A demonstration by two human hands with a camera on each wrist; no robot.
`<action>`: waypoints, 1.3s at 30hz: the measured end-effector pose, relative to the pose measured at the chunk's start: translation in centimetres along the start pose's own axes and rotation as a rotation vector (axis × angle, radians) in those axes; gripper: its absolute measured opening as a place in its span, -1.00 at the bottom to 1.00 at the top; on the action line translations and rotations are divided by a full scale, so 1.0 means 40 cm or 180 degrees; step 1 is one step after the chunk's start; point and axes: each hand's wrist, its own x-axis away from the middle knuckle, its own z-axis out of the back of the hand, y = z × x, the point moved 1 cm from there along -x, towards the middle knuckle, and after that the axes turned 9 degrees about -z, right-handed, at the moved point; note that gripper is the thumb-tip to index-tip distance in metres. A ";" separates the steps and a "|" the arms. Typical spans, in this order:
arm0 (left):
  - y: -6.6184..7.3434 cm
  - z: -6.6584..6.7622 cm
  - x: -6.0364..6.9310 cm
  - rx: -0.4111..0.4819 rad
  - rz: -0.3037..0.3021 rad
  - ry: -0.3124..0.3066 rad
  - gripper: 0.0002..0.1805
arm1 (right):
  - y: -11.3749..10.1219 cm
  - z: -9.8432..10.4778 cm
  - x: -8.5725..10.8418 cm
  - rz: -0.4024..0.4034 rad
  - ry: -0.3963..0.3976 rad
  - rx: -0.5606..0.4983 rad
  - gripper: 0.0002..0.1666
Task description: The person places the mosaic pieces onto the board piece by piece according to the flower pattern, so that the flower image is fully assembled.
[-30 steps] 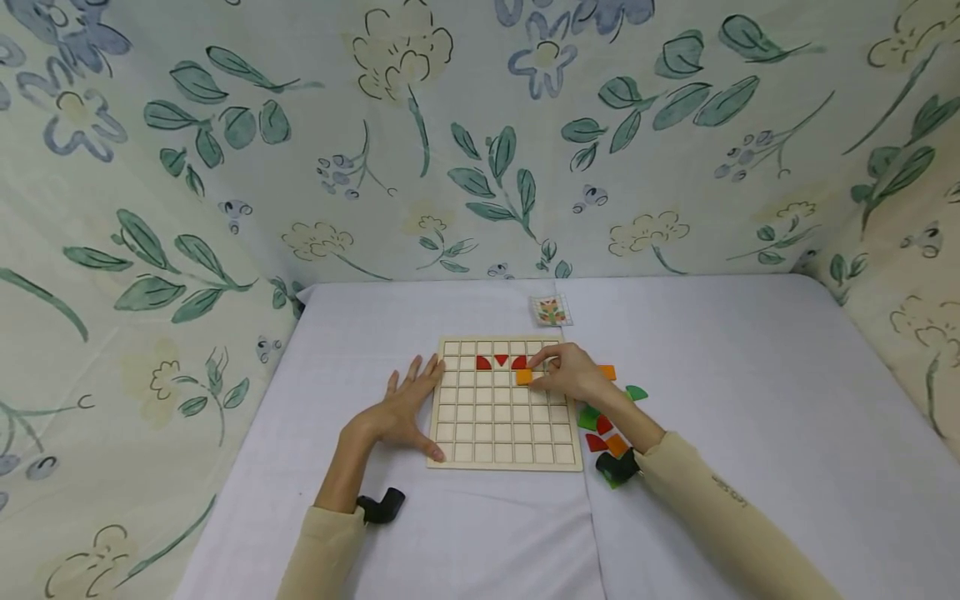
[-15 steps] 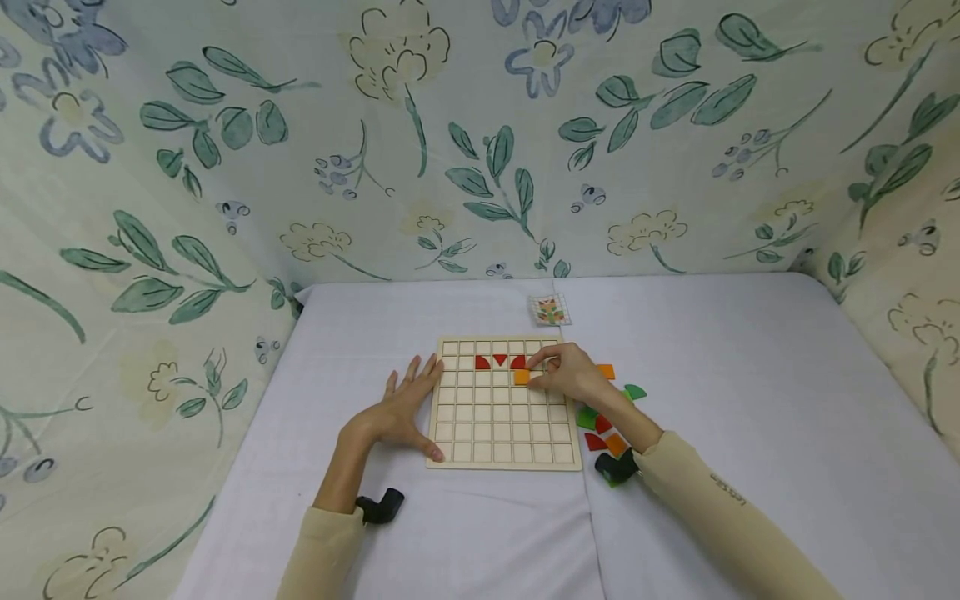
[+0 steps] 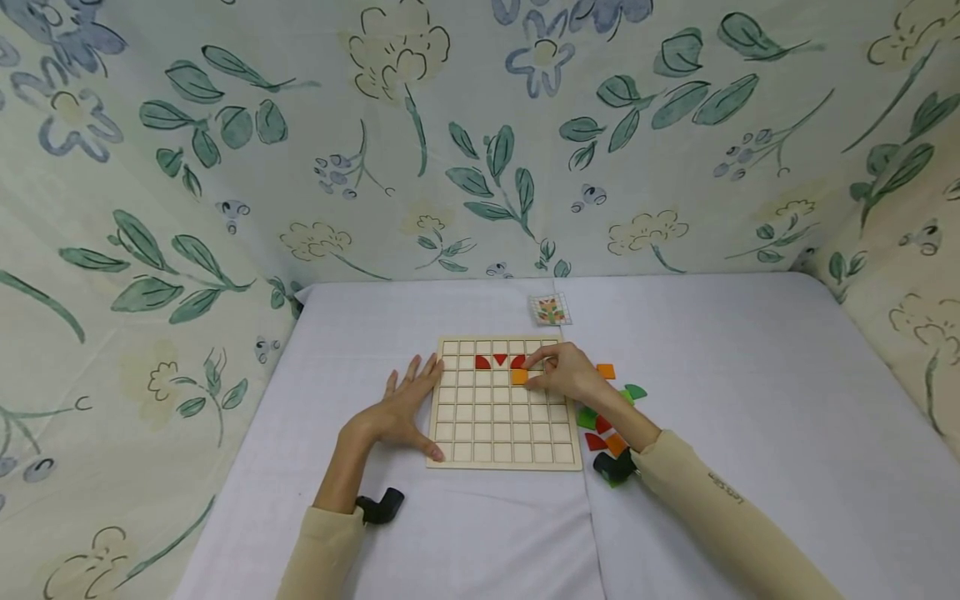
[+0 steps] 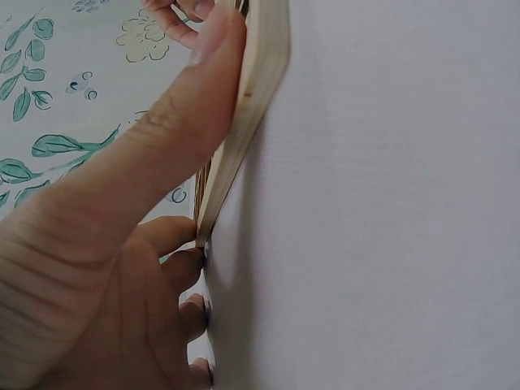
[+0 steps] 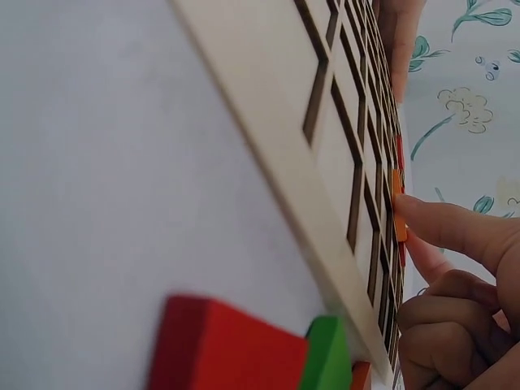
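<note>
A wooden grid board [image 3: 465, 432] lies on the white cloth. My left hand [image 3: 397, 414] spreads along its left side, thumb on the near left corner and fingertips at the left edge. In the left wrist view the thumb [image 4: 175, 122] rests against the board's rim [image 4: 264, 65]. My right hand [image 3: 570, 372] holds an orange square tile [image 3: 519, 377] between thumb and index finger, over a cell in the upper part of the grid. Just behind that tile sits a red quarter-round tile [image 3: 517, 362]. A red triangle [image 3: 500, 359] and another red quarter-round [image 3: 482, 362] share its row.
Loose tiles lie right of the board, partly under my right forearm: an orange piece [image 3: 606, 372], a green quarter-round [image 3: 636, 392], a red one [image 3: 596, 442] and several others. A small patterned card [image 3: 551, 310] lies behind the board. A floral curtain [image 3: 480, 133] hangs beyond the table.
The orange square tile has shifted slightly left under my right fingers. My left hand keeps its place on the board.
</note>
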 end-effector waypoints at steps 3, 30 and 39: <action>-0.002 0.001 0.000 -0.0009 0.0004 -0.0007 0.68 | 0.000 -0.002 -0.002 -0.0006 0.0012 0.0010 -0.69; -0.005 -0.004 -0.001 0.0033 -0.0016 -0.0037 0.69 | 0.032 0.089 0.046 -0.0182 0.0166 -0.0260 -0.61; -0.006 -0.001 0.001 0.0008 0.0002 -0.0028 0.68 | 0.140 0.196 0.080 -0.0535 0.0581 0.0088 -0.54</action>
